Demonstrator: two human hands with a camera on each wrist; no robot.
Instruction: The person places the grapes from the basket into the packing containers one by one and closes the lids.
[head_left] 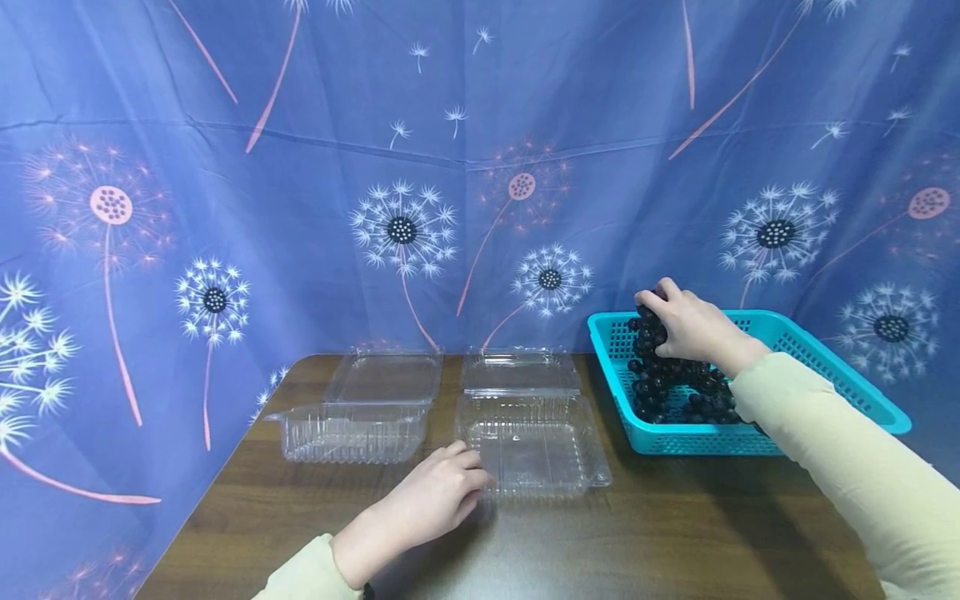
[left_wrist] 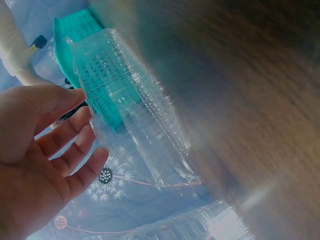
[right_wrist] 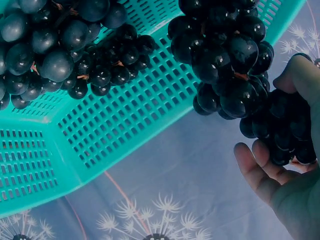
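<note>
This looks like a small indoor corner, but I can't tell if it is a home or a shop. Seen from the head, a big blue cloth with puffy flowers hangs from 9 o'clock past 12 to 3, hiding the room. A brown counter sits at 6. Dark grapes in a basket near 4 show food is kept here.
</note>
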